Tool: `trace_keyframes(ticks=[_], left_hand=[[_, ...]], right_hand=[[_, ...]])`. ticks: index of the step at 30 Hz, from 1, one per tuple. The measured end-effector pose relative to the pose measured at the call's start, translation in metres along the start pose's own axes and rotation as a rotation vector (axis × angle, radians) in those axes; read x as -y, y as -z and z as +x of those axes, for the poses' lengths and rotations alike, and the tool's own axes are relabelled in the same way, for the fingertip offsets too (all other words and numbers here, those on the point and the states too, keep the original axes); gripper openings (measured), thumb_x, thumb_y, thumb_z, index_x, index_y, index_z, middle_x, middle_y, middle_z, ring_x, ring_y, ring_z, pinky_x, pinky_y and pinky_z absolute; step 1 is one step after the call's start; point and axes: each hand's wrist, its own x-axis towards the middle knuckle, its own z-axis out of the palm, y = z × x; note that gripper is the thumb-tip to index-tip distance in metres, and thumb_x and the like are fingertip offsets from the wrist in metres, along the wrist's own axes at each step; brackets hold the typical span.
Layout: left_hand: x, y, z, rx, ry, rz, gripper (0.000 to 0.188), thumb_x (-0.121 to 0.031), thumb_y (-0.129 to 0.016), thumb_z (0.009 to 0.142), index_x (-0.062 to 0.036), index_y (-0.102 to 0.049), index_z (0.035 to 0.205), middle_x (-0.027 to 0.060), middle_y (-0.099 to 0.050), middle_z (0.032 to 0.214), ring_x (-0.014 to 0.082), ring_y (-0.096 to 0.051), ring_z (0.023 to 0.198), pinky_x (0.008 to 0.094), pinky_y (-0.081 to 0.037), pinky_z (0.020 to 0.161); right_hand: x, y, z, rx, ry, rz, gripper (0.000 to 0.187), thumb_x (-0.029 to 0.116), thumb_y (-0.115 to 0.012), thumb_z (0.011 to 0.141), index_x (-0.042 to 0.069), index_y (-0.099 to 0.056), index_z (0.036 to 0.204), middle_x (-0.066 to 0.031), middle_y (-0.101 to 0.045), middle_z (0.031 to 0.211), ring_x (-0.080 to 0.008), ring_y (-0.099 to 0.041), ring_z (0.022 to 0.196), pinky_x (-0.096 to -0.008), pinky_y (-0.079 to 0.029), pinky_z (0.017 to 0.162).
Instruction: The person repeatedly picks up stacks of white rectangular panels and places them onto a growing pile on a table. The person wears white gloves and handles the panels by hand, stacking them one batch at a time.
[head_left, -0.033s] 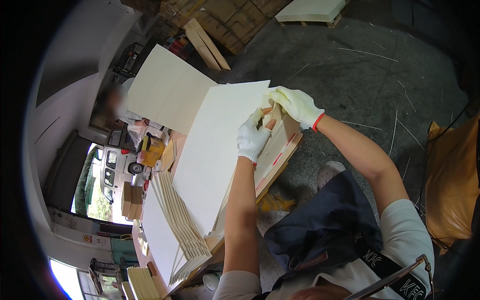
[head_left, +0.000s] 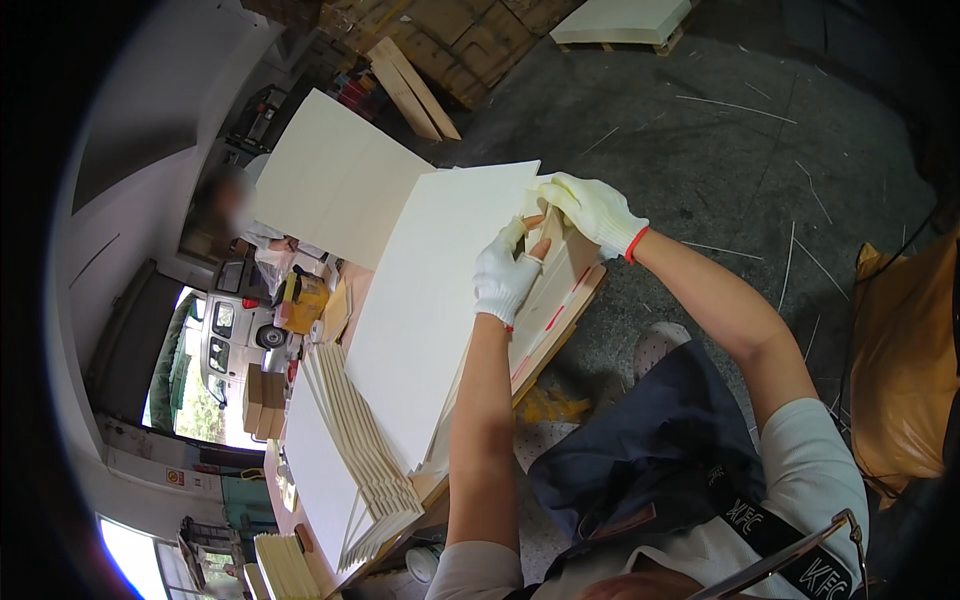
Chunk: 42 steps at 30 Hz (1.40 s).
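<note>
Right grip point(head_left: 595, 212) pinching pale board point(head_left: 556, 228) | left grip point(head_left: 503, 272): can't tell | black strap point(head_left: 745, 512): white lettering

Wht sheets point(head_left: 420, 290) on tbl point(head_left: 316, 560), some fanned

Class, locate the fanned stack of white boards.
In the head view's lower left, the fanned stack lies left of the left forearm, beside the large white sheet.

A workshop, with stacked pale sheets point(head_left: 430, 260), loaded pallet point(head_left: 670, 42) and scrap-strewn floor point(head_left: 700, 180)
</note>
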Motion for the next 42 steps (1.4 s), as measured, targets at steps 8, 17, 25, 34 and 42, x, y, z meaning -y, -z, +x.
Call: trace_keyframes(ticks=[8,17,25,34,42], left_hand=[[0.004,-0.004,-0.001,-0.126,-0.055,0.016,0.034,-0.024,-0.068,0.094,-0.0224,-0.069,0.128,0.0167,-0.072,0.111,0.0325,-0.069,0.101,0.0386,-0.053,0.091],[-0.005,-0.003,-0.004,-0.072,-0.087,0.08,0.033,-0.021,-0.073,0.091,-0.0144,-0.072,0.123,0.0091,-0.068,0.093,0.0195,-0.063,0.089,0.0328,-0.051,0.085],[0.001,-0.004,-0.003,-0.096,-0.133,0.027,0.032,-0.019,-0.068,0.094,-0.0167,-0.071,0.126,0.0095,-0.068,0.092,0.0188,-0.063,0.088,0.0315,-0.051,0.084],[0.002,-0.003,-0.002,-0.063,-0.109,0.083,0.031,-0.02,-0.067,0.094,-0.0169,-0.07,0.125,0.0115,-0.069,0.097,0.0238,-0.066,0.093,0.0346,-0.052,0.088],[-0.012,-0.002,-0.005,-0.068,-0.086,0.128,0.04,-0.021,-0.077,0.086,-0.0193,-0.071,0.125,0.0132,-0.07,0.099,0.0248,-0.067,0.095,0.0353,-0.052,0.088]], right_hand=[[0.006,0.004,-0.004,0.011,-0.006,-0.011,0.041,0.044,-0.041,0.106,0.015,-0.064,0.124,-0.0162,-0.072,0.107,-0.0365,-0.067,0.1,-0.0444,-0.05,0.086],[0.004,0.005,-0.003,0.029,-0.045,-0.026,0.04,0.043,-0.041,0.106,0.016,-0.062,0.127,-0.0156,-0.072,0.108,-0.0365,-0.067,0.1,-0.0441,-0.051,0.086],[0.004,0.004,-0.003,0.022,-0.028,-0.005,0.041,0.045,-0.042,0.106,0.015,-0.061,0.127,-0.0165,-0.072,0.106,-0.0369,-0.067,0.098,-0.0448,-0.051,0.085],[0.002,0.002,-0.003,0.003,-0.019,-0.048,0.038,0.045,-0.046,0.105,0.012,-0.06,0.116,-0.0187,-0.069,0.095,-0.0387,-0.066,0.09,-0.0478,-0.05,0.077],[0.0,0.004,-0.004,-0.005,-0.031,-0.015,0.039,0.046,-0.045,0.105,0.012,-0.06,0.117,-0.0185,-0.07,0.096,-0.0387,-0.066,0.091,-0.0473,-0.05,0.078]])
